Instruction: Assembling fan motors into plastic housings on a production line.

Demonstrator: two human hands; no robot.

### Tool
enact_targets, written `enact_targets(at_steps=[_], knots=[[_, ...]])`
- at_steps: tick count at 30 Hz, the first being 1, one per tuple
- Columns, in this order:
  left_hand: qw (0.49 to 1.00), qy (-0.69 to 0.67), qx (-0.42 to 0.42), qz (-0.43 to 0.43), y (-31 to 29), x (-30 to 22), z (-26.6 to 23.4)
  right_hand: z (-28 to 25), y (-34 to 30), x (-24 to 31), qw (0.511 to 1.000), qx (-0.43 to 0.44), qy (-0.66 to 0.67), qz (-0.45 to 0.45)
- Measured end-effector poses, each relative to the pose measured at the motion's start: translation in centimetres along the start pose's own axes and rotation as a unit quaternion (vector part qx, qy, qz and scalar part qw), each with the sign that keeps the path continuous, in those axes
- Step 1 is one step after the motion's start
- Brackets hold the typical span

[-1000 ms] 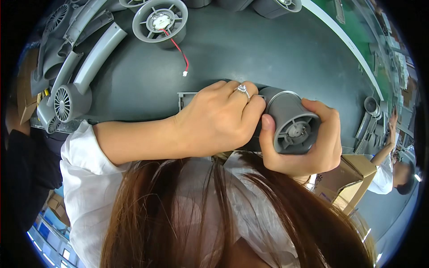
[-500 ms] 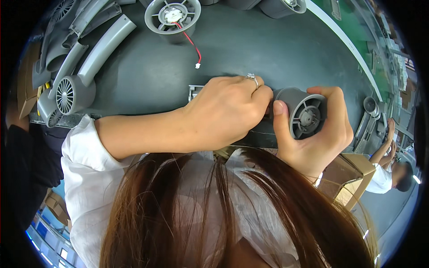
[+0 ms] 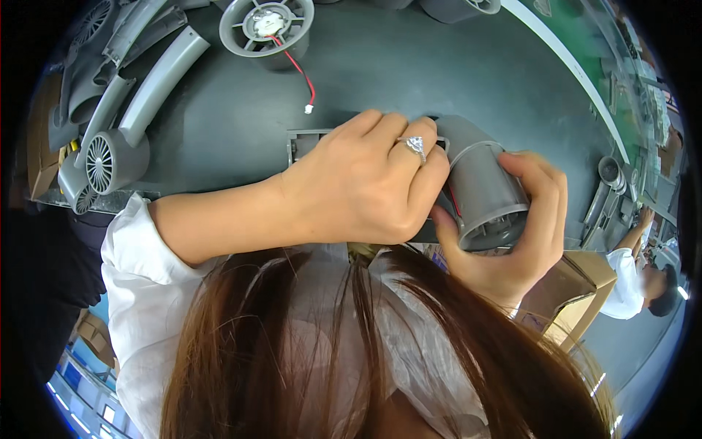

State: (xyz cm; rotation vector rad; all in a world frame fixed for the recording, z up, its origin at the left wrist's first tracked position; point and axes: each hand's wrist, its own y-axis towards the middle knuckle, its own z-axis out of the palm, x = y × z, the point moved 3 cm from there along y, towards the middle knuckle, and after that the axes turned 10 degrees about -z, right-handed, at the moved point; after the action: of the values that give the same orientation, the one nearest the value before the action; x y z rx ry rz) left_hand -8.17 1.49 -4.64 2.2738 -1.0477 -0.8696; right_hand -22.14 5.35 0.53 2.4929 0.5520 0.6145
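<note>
My right hand (image 3: 523,234) grips a grey cylindrical fan housing (image 3: 479,186), thumb and fingers wrapped around its open end. My left hand (image 3: 365,186), a ring on one finger, lies over the housing's other end and over a flat grey part (image 3: 303,143) on the dark table. A thin red wire shows at the housing beside my left hand. What the left fingers hold beneath is hidden. My own hair fills the lower part of the view.
A round grey fan frame (image 3: 267,25) with a red wire and white plug (image 3: 308,108) lies at the back. Curved grey housings (image 3: 110,146) are stacked at the left. Another person (image 3: 636,282) works at the right beside a cardboard box (image 3: 567,289).
The cylindrical housing has been tilted and turned in my right hand, so its open end now faces down-right instead of toward the camera. My left hand stays on its other end.
</note>
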Motion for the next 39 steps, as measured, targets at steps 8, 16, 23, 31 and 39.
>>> enact_targets(at_steps=[8, 16, 23, 31, 39], knots=[[0.990, -0.097, 0.081, -0.055, -0.2, 0.3, 0.4, -0.8, 1.2, -0.1, 0.991, 0.106, 0.000, 0.078], [0.960, -0.203, 0.156, -0.113, 0.5, 1.2, 0.4, 0.0, 0.4, -1.2, 0.998, 0.054, 0.035, 0.004], [0.948, -0.200, 0.211, -0.130, 1.0, 0.5, -0.4, 0.3, -1.2, -2.4, 0.992, -0.006, 0.129, -0.014], [0.954, -0.115, 0.238, -0.143, 0.3, 0.1, -0.6, 0.1, -1.0, -1.5, 0.995, 0.028, 0.091, -0.028], [0.979, -0.090, 0.160, -0.092, -0.3, -0.2, -0.7, 0.0, -0.8, -2.1, 0.987, 0.060, 0.143, 0.034]])
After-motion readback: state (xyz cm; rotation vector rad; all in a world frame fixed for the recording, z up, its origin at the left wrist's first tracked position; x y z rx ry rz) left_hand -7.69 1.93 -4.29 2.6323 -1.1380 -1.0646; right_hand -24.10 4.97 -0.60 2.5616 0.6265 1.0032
